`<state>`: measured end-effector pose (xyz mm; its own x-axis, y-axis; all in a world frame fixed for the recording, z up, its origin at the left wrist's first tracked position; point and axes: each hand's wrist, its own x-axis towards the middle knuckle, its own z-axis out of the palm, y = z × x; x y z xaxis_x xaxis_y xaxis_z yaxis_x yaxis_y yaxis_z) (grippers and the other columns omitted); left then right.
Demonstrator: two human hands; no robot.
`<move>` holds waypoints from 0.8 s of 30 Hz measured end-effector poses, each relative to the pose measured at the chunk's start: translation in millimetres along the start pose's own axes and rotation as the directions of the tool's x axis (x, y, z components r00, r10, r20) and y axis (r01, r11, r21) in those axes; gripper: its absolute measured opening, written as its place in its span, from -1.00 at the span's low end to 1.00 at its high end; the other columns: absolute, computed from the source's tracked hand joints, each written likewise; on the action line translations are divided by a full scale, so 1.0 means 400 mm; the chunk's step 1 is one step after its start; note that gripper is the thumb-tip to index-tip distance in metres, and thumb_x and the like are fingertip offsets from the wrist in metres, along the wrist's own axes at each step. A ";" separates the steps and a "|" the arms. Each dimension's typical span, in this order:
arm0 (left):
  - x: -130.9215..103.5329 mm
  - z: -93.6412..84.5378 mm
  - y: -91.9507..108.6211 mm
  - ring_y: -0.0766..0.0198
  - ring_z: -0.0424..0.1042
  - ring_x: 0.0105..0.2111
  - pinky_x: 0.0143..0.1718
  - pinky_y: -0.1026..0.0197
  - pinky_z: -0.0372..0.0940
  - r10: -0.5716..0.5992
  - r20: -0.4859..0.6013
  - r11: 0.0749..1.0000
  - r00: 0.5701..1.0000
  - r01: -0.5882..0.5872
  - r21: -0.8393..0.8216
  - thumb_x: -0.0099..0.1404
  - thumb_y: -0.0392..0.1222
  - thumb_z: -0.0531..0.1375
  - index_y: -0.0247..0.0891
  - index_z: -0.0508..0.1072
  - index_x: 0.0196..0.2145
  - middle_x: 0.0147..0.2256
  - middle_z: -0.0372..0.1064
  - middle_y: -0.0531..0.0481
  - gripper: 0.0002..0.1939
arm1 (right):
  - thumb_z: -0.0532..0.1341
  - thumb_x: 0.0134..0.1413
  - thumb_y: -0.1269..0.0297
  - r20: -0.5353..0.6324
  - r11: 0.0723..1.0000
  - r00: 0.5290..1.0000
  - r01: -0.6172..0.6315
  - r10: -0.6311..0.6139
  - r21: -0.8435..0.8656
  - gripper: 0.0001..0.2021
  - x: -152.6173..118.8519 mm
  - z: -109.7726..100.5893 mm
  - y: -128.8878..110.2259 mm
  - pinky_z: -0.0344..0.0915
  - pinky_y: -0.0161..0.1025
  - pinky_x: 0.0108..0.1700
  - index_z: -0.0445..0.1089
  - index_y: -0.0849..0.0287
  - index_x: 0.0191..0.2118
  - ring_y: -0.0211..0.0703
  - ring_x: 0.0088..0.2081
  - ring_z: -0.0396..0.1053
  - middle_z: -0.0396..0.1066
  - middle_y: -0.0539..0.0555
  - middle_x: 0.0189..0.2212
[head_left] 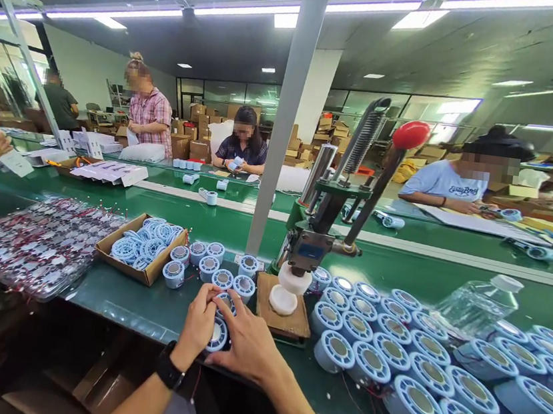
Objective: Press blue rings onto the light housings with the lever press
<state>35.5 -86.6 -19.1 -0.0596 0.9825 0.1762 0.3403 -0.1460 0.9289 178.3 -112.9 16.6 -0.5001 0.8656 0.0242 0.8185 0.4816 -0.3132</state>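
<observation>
My left hand (200,322), with a dark band on its wrist, has its fingers pressed together on a light blue round part (225,303) near the table's front edge. From the right, my right hand (250,343) reaches over the same part with its index finger on the rim and its thumb apart below. Another blue round unit (217,335) with a silver centre stands between my two hands, partly covered by them. More such units (222,278) stand just beyond my fingers.
A hand press (312,248) with a red knob stands right of my hands. Many blue units (393,327) and a bottle (481,303) lie further right. Left are a box of blue rings (149,245) and wired boards (41,238). Several people sit or stand around.
</observation>
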 end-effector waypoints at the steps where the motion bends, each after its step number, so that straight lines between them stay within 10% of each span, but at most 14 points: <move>1: 0.003 0.005 -0.007 0.19 0.47 -0.02 0.08 0.08 0.34 -0.021 -0.011 0.999 1.000 0.020 -0.047 0.21 -0.38 -0.08 -0.22 0.28 -0.15 -0.10 0.48 -0.14 -0.71 | 0.44 -0.20 -0.21 0.002 1.000 1.000 -0.006 0.006 -0.018 0.04 -0.001 0.000 -0.004 0.34 0.16 0.08 0.04 0.05 0.36 0.37 0.23 0.20 -0.15 0.40 0.36; 7: -0.012 0.004 -0.039 0.21 0.48 0.00 0.01 0.11 0.41 -0.099 0.030 0.976 0.995 0.103 -0.191 0.22 -0.36 -0.11 -0.23 0.17 -0.03 -0.01 0.45 -0.20 -0.64 | 0.44 -0.19 -0.20 0.007 0.995 1.000 -0.017 0.018 -0.103 -0.05 0.001 -0.011 -0.013 0.39 0.13 -0.02 0.13 -0.03 0.31 0.35 0.05 0.39 -0.09 0.39 0.35; 12: 0.026 -0.061 0.009 0.18 0.44 0.04 0.14 0.05 0.34 0.223 -0.039 0.973 0.974 -0.219 0.074 0.27 -0.34 -0.08 -0.25 0.34 -0.02 -0.01 0.44 -0.16 -0.63 | 0.41 -0.13 -0.16 0.007 0.995 1.000 0.029 -0.028 -0.096 -0.25 -0.002 -0.015 0.002 0.40 0.09 -0.06 0.28 -0.12 0.21 0.32 -0.01 0.43 -0.03 0.34 0.32; 15: 0.105 -0.074 0.067 0.19 0.34 0.14 0.26 0.02 0.20 0.421 0.269 0.841 0.866 -0.484 0.243 0.30 -0.38 -0.07 -0.19 0.44 0.03 0.08 0.40 -0.09 -0.56 | 0.39 -0.11 -0.15 0.004 0.992 0.999 0.036 -0.036 -0.124 -0.33 -0.003 -0.017 0.001 0.41 0.04 -0.10 0.35 -0.08 0.15 0.24 -0.10 0.47 0.02 0.33 0.29; 20: 0.232 -0.031 0.102 0.23 0.28 0.20 0.27 0.07 0.16 0.283 0.778 0.741 0.562 -0.643 0.195 0.34 -0.34 0.04 -0.06 0.51 0.02 0.18 0.33 -0.01 -0.60 | 0.39 -0.16 -0.23 -0.023 0.989 0.998 0.052 -0.055 -0.141 -0.32 -0.008 -0.013 0.007 0.41 0.01 -0.14 0.37 -0.07 0.09 0.18 -0.16 0.49 0.16 0.34 0.20; 24: 0.246 -0.009 0.084 0.20 0.26 0.21 0.28 0.06 0.13 0.301 0.770 0.727 0.562 -0.658 0.197 0.34 -0.27 0.13 -0.09 0.47 0.05 0.17 0.34 -0.04 -0.66 | 0.39 -0.17 -0.24 -0.022 0.985 0.996 0.083 -0.087 -0.148 -0.33 -0.035 -0.015 0.023 0.42 0.01 -0.16 0.38 -0.06 0.06 0.20 -0.17 0.49 0.07 0.33 0.27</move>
<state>37.6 4.6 30.5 0.7916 0.5976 0.1274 0.4712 -0.7297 0.4955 194.5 -119.8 18.9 -0.5632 0.8231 0.0728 0.8069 0.5669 -0.1659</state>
